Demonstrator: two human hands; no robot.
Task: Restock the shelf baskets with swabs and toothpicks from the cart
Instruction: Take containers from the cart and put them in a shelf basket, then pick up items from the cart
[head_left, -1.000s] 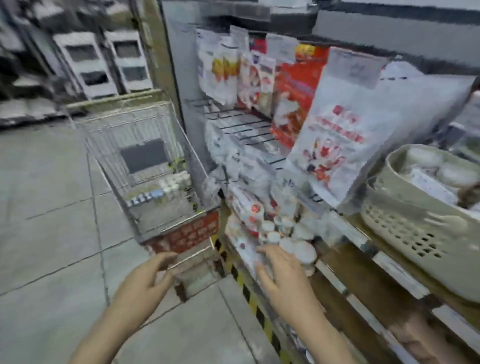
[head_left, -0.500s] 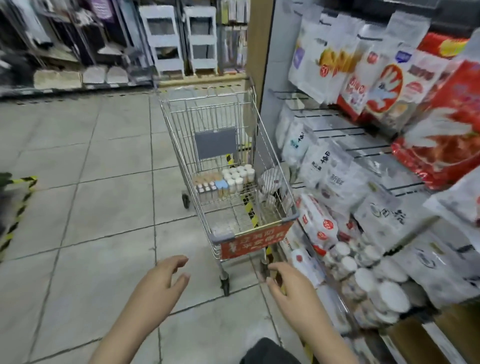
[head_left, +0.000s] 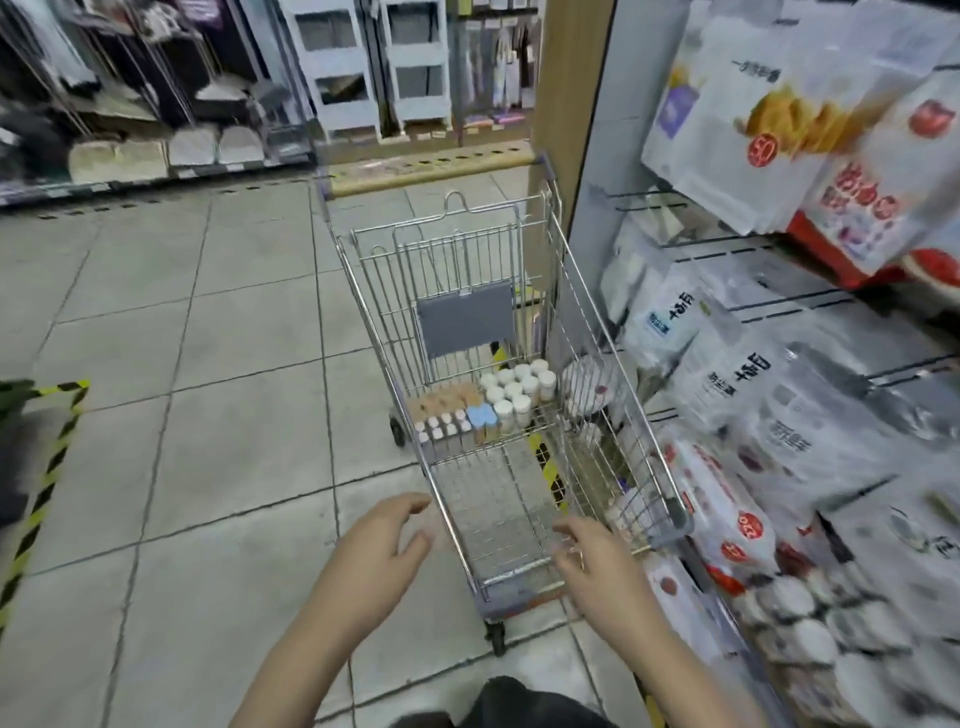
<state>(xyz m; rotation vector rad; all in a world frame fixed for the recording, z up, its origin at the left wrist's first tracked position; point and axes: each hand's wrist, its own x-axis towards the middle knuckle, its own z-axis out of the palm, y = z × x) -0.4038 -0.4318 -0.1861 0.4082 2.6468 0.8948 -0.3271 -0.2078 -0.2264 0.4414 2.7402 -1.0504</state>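
Note:
A small wire shopping cart (head_left: 597, 358) stands in the aisle in front of me. At its far end sit several white-capped round jars (head_left: 514, 392), a row of small white-topped bottles (head_left: 441, 428), tan boxes (head_left: 449, 402) and one light blue pack (head_left: 480, 415). My left hand (head_left: 382, 551) hovers just left of the cart's near corner, fingers loosely spread, holding nothing. My right hand (head_left: 592, 558) reaches over the cart's near end, fingers slightly curled and empty. The shelf baskets are out of view.
A shelf unit (head_left: 779, 364) runs along the right with hanging bags and plastic packs. Round white-lidded tubs (head_left: 810, 623) are stacked low at the right. Yellow-black floor tape (head_left: 47, 467) marks the left. More shelving (head_left: 156, 104) stands across the tiled aisle.
My view has swung left from the shelf and its basket to the cart. Both hands have moved up toward the cart's near end, the right one now over its rim.

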